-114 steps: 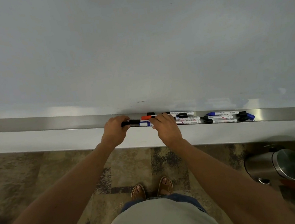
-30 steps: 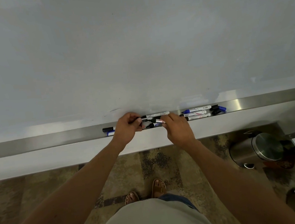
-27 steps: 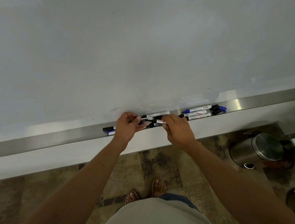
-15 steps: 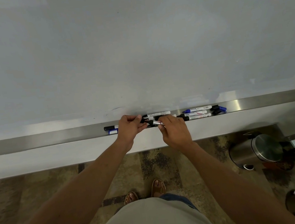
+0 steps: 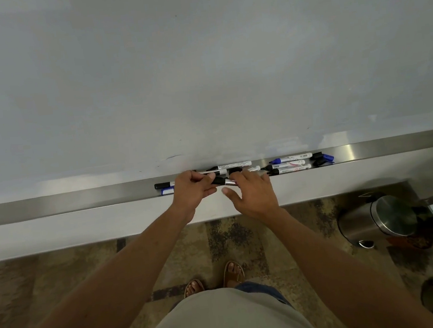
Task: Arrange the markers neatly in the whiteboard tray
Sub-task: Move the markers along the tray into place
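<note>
Tray: long brushed-steel whiteboard tray (image 5: 79, 201) runs 9 to 3 o'clock below the white board (image 5: 199, 71).
Held marker: black-capped marker with white barrel (image 5: 221, 181), long axis about 10 to 4 o'clock, slightly askew to the tray, between both hands.
Left hand (image 5: 193, 192): nearer; fingers curled closed round the marker's capped end.
Right hand (image 5: 251, 192): fingers spread loosely, thumb apart; appears to touch the barrel's far end, contact unclear.
Other markers: two capped ends (image 5: 164, 188) at 9 o'clock of the left hand; a blue and black cluster (image 5: 291, 164) at 3 o'clock, lying parallel.
Coming move, judged: turn the held marker parallel and lay it down.
</note>
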